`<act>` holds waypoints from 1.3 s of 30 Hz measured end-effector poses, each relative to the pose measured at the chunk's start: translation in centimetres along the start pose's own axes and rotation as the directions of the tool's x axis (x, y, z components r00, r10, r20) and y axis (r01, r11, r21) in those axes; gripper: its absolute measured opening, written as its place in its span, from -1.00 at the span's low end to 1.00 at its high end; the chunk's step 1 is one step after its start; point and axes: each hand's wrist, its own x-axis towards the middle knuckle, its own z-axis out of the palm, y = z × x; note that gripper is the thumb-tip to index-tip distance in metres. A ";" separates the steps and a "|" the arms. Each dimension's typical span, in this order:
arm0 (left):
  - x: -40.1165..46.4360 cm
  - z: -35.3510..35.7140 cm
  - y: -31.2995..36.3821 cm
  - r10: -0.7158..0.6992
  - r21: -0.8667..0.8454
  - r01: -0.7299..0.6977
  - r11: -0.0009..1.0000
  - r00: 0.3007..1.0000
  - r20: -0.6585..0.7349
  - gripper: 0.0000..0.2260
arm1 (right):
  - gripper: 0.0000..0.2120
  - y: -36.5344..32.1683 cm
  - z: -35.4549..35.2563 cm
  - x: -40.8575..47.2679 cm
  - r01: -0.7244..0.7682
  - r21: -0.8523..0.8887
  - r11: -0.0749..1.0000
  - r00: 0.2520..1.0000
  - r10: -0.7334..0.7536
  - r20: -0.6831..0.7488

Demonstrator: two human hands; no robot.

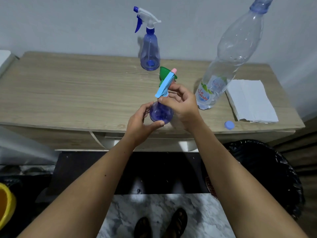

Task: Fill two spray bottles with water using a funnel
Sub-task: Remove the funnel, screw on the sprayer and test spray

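**Both hands on the near spray bottle**

Your left hand (142, 121) grips the round purple body of the near spray bottle (161, 114), fingers curled round its far side and thumb across the near side; your right hand (181, 103) pinches the bottle's neck just under the light-blue spray head (165, 84), whose pink tip points up and away from you; the bottle sits over the front part of the bench (68, 90), tilted slightly away, though whether its base touches the wood you cannot tell.

Just behind the spray head lies the green funnel (163, 73), partly hidden by it; further back, near the wall, the second spray bottle (150, 52) stands upright with its white and blue trigger head screwed on; to the right stands the large clear water bottle (228, 57), uncapped, with water only in its lower part; its blue cap (229, 125) lies near the bench's front edge, right of your right wrist; a folded white tissue (250, 100) rests beside the water bottle at the right end.
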 end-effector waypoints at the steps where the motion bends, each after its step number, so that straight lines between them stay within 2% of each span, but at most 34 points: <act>1: 0.0 0.0 0.0 0.000 -0.003 0.000 1.000 1.000 -0.001 -0.21 | -0.63 0.0 -0.3 0.0 -0.002 0.000 1.000 1.000 0.002 0.011; 4: 0.1 0.0 -0.1 0.010 0.009 -0.010 1.000 1.000 -0.005 -0.23 | -0.69 0.0 -0.6 0.3 0.009 -0.018 1.000 1.000 -0.009 0.017; 7: 0.1 0.0 -0.1 0.003 0.007 -0.003 1.000 1.000 -0.012 -0.23 | -0.66 0.2 -0.2 0.5 0.002 -0.009 1.000 1.000 -0.002 -0.020; 12: -0.1 -0.1 0.0 0.007 0.017 -0.007 1.000 1.000 -0.017 -0.23 | -0.67 0.4 -0.1 0.2 -0.024 0.040 0.999 1.000 0.024 0.007; 29: -0.4 0.5 1.0 0.008 0.053 -0.003 0.999 0.996 -0.085 -0.24 | -0.63 1.2 0.5 -0.3 0.064 -0.099 0.993 0.986 -0.078 -0.146; 34: -0.4 0.7 0.8 0.020 0.082 -0.012 0.997 0.994 -0.104 -0.24 | -0.46 1.2 1.8 -1.3 0.152 -0.135 0.979 0.943 -0.184 -0.278; 39: -0.7 0.8 0.7 0.029 0.098 -0.019 0.995 0.994 -0.102 -0.22 | -0.28 1.0 2.4 -1.4 0.173 -0.109 0.979 0.944 -0.196 -0.264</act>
